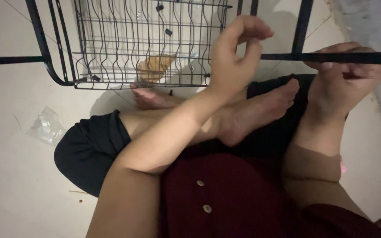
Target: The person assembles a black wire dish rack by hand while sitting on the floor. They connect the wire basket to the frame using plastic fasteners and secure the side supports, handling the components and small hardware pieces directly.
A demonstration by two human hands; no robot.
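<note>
I sit cross-legged on a pale tiled floor, looking down at my lap. My right hand (347, 72) is closed around a thin black metal bar (287, 57) that runs level across the right of the view. My left hand (234, 50) is raised beside the black wire rack (146, 44), its fingers curled and thumb near the fingertips; whether a small part sits between them I cannot tell. The rack's wire basket lies just past my feet, with black frame tubes (45, 48) bending round its left side.
A crumpled clear plastic bag (46, 127) lies on the floor to the left. A brownish scrap of paper (155, 67) sits under the wire basket. A rough grey wall (375, 26) rises at the right. My bare feet (252, 114) rest crossed in front of me.
</note>
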